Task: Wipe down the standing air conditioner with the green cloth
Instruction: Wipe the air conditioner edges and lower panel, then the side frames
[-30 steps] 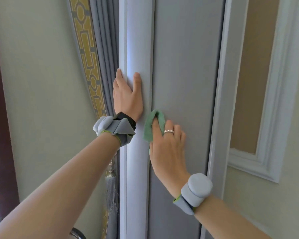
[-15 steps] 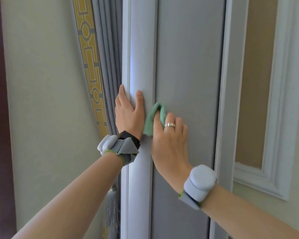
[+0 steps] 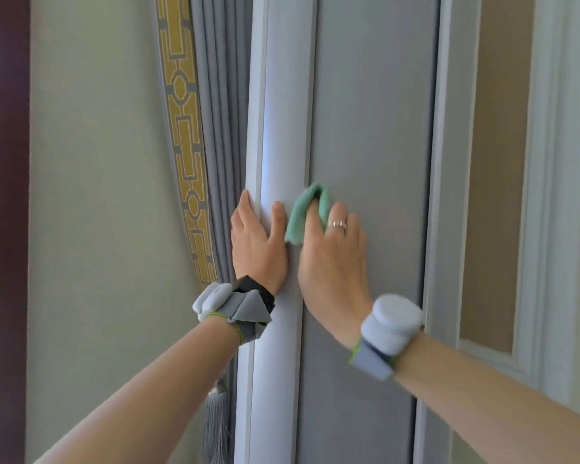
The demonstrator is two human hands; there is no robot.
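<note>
green cloth (image 3: 302,214) crumpled | right hand (image 3: 332,262) fingers press it | left hand (image 3: 256,249) fingers flat

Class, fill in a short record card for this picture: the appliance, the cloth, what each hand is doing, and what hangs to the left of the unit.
Appliance: standing air conditioner, tall, grey front panel, pale rounded side column
Cloth: green cloth, bunched, against the panel near the column seam
Right hand: right hand flat on the panel, fingers pressing the cloth; ring on one finger
Left hand: left hand flat on the rounded column, holding nothing
Left of unit: grey curtain with a yellow patterned border, tassel below
</note>
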